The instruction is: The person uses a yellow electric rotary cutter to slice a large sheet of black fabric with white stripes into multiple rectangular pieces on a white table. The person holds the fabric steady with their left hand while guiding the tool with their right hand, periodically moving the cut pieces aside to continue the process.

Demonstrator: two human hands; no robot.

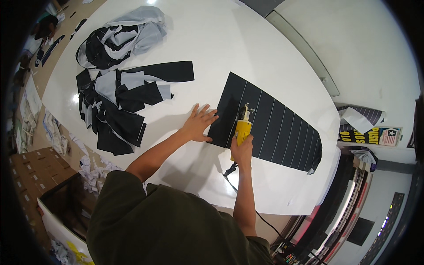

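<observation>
A black fabric panel [282,128] with thin white parallel lines lies on the white table [198,35], its right end folded or curled. Wrapped round the yellow body of an electric fabric cutter [243,128] is my right hand [241,149]. The cutter's metal head rests over the panel along one of the lines, and its dark cord trails toward me. My left hand [201,123] lies with fingers spread, its fingertips on the panel's left edge. Left of that hand is a loose pile of black and grey fabric strips [123,97].
A crumpled heap of black and grey fabric [123,39] sits at the table's far left. Cardboard boxes [35,176] and an open bin [66,207] stand at lower left, near scraps on the floor. A long machine [331,216] stands at right; the power cord [269,224] runs beside it.
</observation>
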